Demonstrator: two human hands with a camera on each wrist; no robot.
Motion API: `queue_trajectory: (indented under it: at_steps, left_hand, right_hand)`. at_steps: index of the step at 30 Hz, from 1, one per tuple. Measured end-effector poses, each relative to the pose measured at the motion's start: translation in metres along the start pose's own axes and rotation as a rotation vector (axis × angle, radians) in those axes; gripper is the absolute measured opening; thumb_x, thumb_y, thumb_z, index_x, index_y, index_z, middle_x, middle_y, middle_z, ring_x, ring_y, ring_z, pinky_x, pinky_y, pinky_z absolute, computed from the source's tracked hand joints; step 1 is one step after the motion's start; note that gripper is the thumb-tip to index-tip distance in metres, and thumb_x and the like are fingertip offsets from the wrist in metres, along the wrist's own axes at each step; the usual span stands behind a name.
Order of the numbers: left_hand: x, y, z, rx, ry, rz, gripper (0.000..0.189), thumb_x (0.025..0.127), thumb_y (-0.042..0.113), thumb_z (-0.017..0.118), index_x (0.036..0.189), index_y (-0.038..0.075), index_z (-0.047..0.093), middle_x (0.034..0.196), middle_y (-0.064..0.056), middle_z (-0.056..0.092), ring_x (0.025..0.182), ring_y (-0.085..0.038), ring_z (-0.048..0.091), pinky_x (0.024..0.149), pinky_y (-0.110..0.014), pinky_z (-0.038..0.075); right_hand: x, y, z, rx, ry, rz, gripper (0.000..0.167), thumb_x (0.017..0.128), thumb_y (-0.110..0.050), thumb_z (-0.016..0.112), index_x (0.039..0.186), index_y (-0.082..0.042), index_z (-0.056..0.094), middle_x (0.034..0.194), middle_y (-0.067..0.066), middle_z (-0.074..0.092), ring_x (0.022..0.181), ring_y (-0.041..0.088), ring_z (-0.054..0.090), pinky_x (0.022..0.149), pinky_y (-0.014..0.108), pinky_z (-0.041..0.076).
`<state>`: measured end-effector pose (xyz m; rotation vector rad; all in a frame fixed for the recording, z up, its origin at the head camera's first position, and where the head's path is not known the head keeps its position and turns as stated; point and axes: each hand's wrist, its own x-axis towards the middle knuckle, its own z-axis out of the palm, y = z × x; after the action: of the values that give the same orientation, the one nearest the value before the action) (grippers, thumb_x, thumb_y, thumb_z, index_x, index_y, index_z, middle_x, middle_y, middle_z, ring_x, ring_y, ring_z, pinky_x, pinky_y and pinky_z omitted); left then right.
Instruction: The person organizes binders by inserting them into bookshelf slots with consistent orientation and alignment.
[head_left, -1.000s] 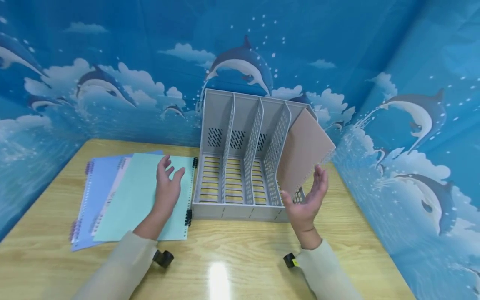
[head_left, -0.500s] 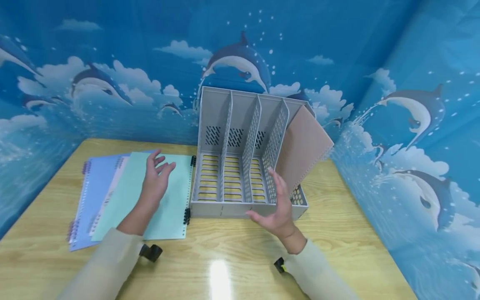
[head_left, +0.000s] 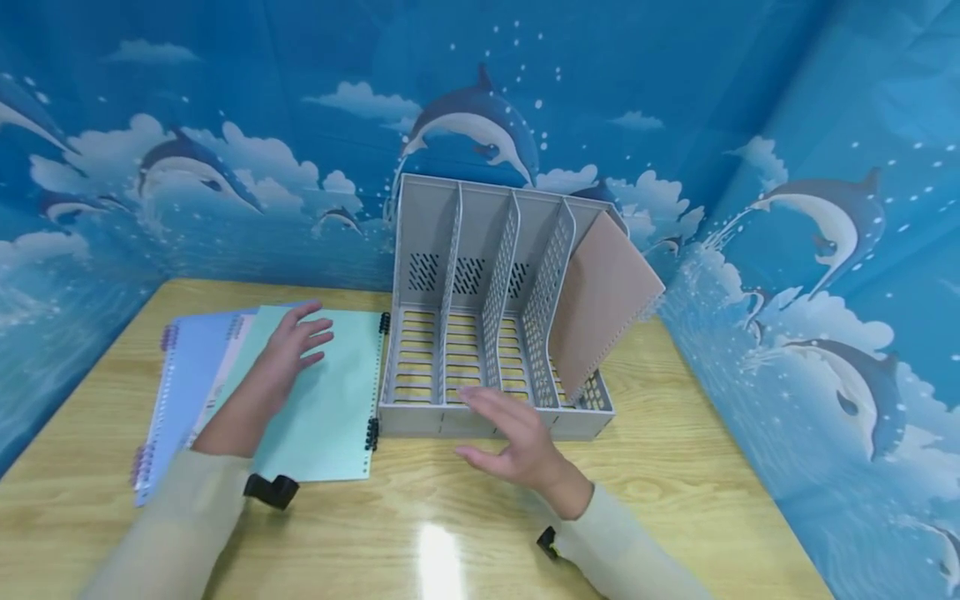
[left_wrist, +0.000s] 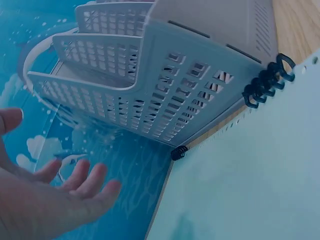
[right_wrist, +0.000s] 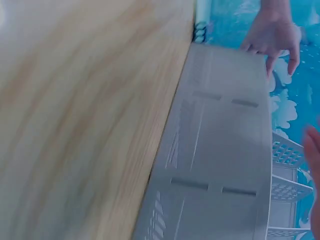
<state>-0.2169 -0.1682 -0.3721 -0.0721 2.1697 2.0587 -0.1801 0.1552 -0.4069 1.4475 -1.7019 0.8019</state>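
Four notebooks (head_left: 322, 400), one file rack (head_left: 487, 275), two hands (head_left: 517, 446).

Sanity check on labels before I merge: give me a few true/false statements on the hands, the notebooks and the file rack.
1. The left hand rests on the green notebook. True.
2. The right hand grips the tan notebook. False: it hovers open in front of the file rack, holding nothing.
3. The tan notebook leans in the rack's rightmost slot. True.
4. The green notebook stands in the rack. False: it lies flat on the table, left of the rack.
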Motion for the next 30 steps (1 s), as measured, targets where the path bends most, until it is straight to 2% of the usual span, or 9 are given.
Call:
queue_trajectory:
  at_steps: [5,8,11,16,20,22,25,28,30]
  left_hand:
    - [0.003,-0.002,-0.006,0.009,-0.061,-0.016,0.074,0.102,0.045,0.041,0.157,0.012,0.003,0.158,-0.021,0.017,0.144,-0.037,0.023,0.117,-0.053,0.021]
    - [0.002,-0.004,-0.011,0.005,-0.086,-0.017,0.073,0.103,0.046,0.039,0.157,0.012,0.002,0.158,-0.022,0.015,0.144,-0.038,0.022,0.117,-0.054,0.020]
    - [0.001,-0.006,-0.018,-0.002,-0.103,-0.019,0.072,0.104,0.045,0.036,0.157,0.012,0.000,0.159,-0.022,0.011,0.144,-0.039,0.021,0.116,-0.054,0.021]
    - [0.001,-0.005,-0.032,-0.044,-0.091,-0.044,0.077,0.102,0.047,0.041,0.157,0.015,-0.002,0.158,-0.019,0.015,0.144,-0.038,0.023,0.117,-0.051,0.023]
    - [0.001,-0.003,-0.045,-0.038,-0.064,-0.054,0.079,0.100,0.049,0.045,0.157,0.018,0.000,0.149,-0.010,0.028,0.142,-0.033,0.027,0.116,-0.045,0.028]
    - [0.002,-0.003,-0.050,-0.017,-0.059,-0.065,0.080,0.100,0.049,0.046,0.157,0.019,-0.001,0.148,-0.007,0.030,0.142,-0.032,0.028,0.115,-0.044,0.029]
    - [0.003,-0.003,-0.056,0.007,-0.047,-0.086,0.080,0.100,0.048,0.044,0.157,0.019,-0.003,0.155,-0.013,0.024,0.143,-0.034,0.025,0.115,-0.045,0.028]
    - [0.005,-0.005,-0.061,0.046,-0.035,-0.098,0.078,0.102,0.047,0.041,0.157,0.016,-0.004,0.160,-0.020,0.010,0.144,-0.038,0.020,0.116,-0.050,0.025]
    - [0.006,-0.007,-0.065,0.089,-0.028,-0.098,0.078,0.102,0.047,0.040,0.157,0.014,-0.004,0.160,-0.022,0.006,0.144,-0.040,0.019,0.116,-0.053,0.024]
  right_hand:
    - [-0.002,-0.011,0.009,0.220,-0.050,0.203,0.028,0.090,-0.013,0.067,0.103,0.012,0.066,0.099,0.022,0.071,0.087,0.029,0.071,0.083,0.029,0.057]
    - [-0.004,-0.021,0.016,0.309,-0.128,0.338,0.023,0.088,-0.006,0.067,0.106,0.009,0.067,0.104,0.021,0.070,0.092,0.028,0.070,0.085,0.027,0.056]
    - [-0.005,-0.031,0.022,0.370,-0.235,0.484,0.028,0.088,-0.003,0.066,0.114,0.007,0.065,0.114,0.020,0.068,0.103,0.028,0.068,0.090,0.028,0.054]
    - [-0.005,-0.040,0.029,0.524,-0.337,0.843,0.031,0.093,-0.007,0.063,0.121,0.005,0.063,0.120,0.019,0.066,0.106,0.026,0.066,0.093,0.028,0.052]
    - [-0.001,-0.042,0.034,0.658,-0.386,1.126,0.035,0.096,-0.013,0.061,0.126,0.004,0.060,0.121,0.018,0.065,0.109,0.024,0.065,0.092,0.024,0.052]
    - [0.002,-0.044,0.037,0.728,-0.397,1.250,0.039,0.095,-0.015,0.061,0.129,0.004,0.057,0.124,0.018,0.064,0.112,0.025,0.063,0.093,0.024,0.051]
    - [0.003,-0.046,0.040,0.810,-0.379,1.381,0.046,0.095,-0.016,0.060,0.134,0.007,0.051,0.130,0.019,0.060,0.117,0.028,0.060,0.096,0.027,0.050]
    - [0.004,-0.047,0.044,0.903,-0.306,1.454,0.050,0.095,-0.013,0.058,0.137,0.010,0.045,0.135,0.023,0.054,0.120,0.033,0.057,0.101,0.033,0.047]
    - [0.004,-0.047,0.045,0.976,-0.257,1.484,0.052,0.095,-0.011,0.056,0.139,0.013,0.041,0.138,0.026,0.050,0.122,0.036,0.055,0.103,0.036,0.045]
